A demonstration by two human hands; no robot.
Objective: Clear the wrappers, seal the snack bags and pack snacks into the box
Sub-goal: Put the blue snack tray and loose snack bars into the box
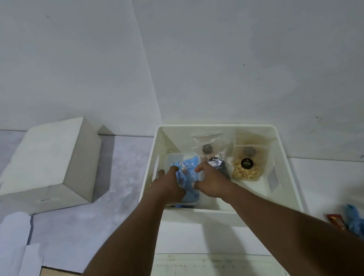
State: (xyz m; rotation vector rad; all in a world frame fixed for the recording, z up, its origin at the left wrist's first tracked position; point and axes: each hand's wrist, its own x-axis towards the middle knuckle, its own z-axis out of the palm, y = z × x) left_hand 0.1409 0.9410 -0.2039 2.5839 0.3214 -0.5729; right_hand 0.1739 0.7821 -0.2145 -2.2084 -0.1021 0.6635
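We've got left hand (171,183) and right hand (210,178) clenched on the blue bag (187,174) inside the box (280,147); probably light, soft, crinkly, so grip its edges.

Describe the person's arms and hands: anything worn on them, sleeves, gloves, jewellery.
Both forearms are bare, with no sleeves in view. The left hand and the right hand wear no gloves, and no watch, bracelet or ring shows. Fingers are uncovered.
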